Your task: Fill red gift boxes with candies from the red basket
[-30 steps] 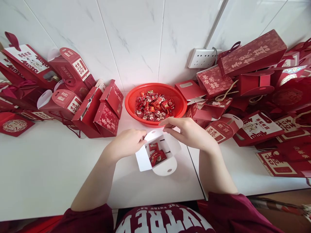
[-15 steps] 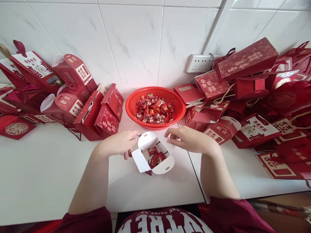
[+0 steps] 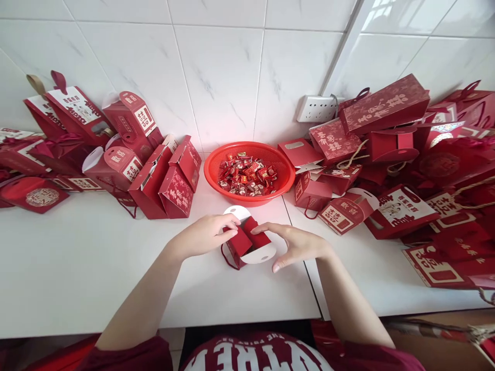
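Note:
In the head view a red paper candy box [image 3: 236, 247] with a rope handle stands on the table. Its two red side flaps are folded inward over the opening, a gap between them. The rounded white end flaps [image 3: 261, 253] stick out at the far and near sides. My left hand [image 3: 207, 236] rests its outstretched fingers on the left red flap. On the right red flap lie the fingertips of my right hand [image 3: 294, 243], its thumb spread away near the box's front corner. The candies inside are hidden from sight.
Behind the box sits a red plastic basket [image 3: 286, 181] holding many wrapped candies [image 3: 249, 175]. Red gift boxes [image 3: 180, 180] stand in a group to the left, and more boxes [image 3: 344, 211] are heaped to the right. A power strip [image 3: 317, 108] is on the tiled wall.
The red side flaps, spread outward before, now fold in over the candies. Both hands have moved from beside the box onto these flaps. The camera view has shifted slightly.

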Demonstrator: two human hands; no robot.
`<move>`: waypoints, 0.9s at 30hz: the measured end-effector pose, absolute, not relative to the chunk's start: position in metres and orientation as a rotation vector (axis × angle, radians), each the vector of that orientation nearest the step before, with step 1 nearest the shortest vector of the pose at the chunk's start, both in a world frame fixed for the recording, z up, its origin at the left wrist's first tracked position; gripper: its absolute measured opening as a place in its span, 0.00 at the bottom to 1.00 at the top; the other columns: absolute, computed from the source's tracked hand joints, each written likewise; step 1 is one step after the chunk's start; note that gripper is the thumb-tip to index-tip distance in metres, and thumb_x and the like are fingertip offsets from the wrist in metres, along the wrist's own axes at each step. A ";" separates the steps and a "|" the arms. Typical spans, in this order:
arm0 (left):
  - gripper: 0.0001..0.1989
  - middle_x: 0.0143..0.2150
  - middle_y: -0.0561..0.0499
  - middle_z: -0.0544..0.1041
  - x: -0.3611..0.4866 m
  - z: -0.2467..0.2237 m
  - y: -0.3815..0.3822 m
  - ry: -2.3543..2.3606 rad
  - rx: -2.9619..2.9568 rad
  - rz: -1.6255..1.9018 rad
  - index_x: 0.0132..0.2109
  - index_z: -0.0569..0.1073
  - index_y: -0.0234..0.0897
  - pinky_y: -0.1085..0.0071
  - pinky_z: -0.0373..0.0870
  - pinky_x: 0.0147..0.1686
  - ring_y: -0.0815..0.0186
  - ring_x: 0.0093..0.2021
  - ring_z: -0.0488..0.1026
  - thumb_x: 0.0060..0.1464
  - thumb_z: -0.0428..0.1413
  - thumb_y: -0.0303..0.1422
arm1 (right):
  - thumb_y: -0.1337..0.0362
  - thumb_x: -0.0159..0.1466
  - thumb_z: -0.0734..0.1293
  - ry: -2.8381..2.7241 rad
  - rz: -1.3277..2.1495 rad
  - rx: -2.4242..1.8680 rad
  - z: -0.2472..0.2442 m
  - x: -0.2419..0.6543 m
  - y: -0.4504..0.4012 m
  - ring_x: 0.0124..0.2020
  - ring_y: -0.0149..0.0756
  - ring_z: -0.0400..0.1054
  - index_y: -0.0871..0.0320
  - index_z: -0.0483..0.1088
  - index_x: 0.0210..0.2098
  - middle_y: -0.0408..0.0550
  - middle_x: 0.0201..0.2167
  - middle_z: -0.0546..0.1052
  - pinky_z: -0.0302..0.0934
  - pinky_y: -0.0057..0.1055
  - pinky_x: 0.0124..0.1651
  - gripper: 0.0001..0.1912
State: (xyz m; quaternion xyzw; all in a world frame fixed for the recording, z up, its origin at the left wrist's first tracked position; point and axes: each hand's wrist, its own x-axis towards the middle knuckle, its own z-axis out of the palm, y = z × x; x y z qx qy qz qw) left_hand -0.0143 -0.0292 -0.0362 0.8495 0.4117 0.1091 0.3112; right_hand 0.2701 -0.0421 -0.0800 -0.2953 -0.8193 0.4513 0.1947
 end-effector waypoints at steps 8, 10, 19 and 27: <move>0.39 0.69 0.40 0.58 -0.008 -0.124 -0.040 1.235 1.739 1.208 0.70 0.50 0.44 0.52 0.65 0.61 0.52 0.67 0.60 0.57 0.59 0.36 | 0.57 0.67 0.66 -1.874 0.991 -0.993 -0.125 0.241 -0.049 0.55 0.45 0.66 0.50 0.63 0.60 0.53 0.57 0.69 0.64 0.44 0.56 0.23; 0.33 0.67 0.41 0.62 -0.004 -0.134 -0.044 1.149 1.621 1.157 0.69 0.53 0.44 0.53 0.64 0.62 0.53 0.65 0.63 0.60 0.56 0.36 | 0.56 0.66 0.67 -1.745 1.016 -1.036 -0.133 0.230 -0.051 0.55 0.45 0.65 0.50 0.59 0.62 0.55 0.59 0.65 0.67 0.43 0.52 0.27; 0.32 0.66 0.39 0.59 0.011 -0.138 -0.056 0.920 2.155 1.070 0.66 0.62 0.40 0.48 0.58 0.65 0.47 0.67 0.58 0.58 0.57 0.44 | 0.57 0.66 0.67 -1.535 1.315 -0.885 -0.144 0.217 -0.051 0.61 0.44 0.62 0.52 0.58 0.62 0.52 0.60 0.66 0.59 0.44 0.63 0.28; 0.36 0.66 0.39 0.57 0.004 -0.141 -0.053 0.927 2.210 0.979 0.63 0.65 0.42 0.50 0.60 0.64 0.46 0.65 0.60 0.52 0.61 0.53 | 0.57 0.68 0.66 -1.592 1.279 -0.888 -0.144 0.221 -0.051 0.60 0.42 0.63 0.53 0.57 0.63 0.52 0.61 0.66 0.59 0.42 0.62 0.26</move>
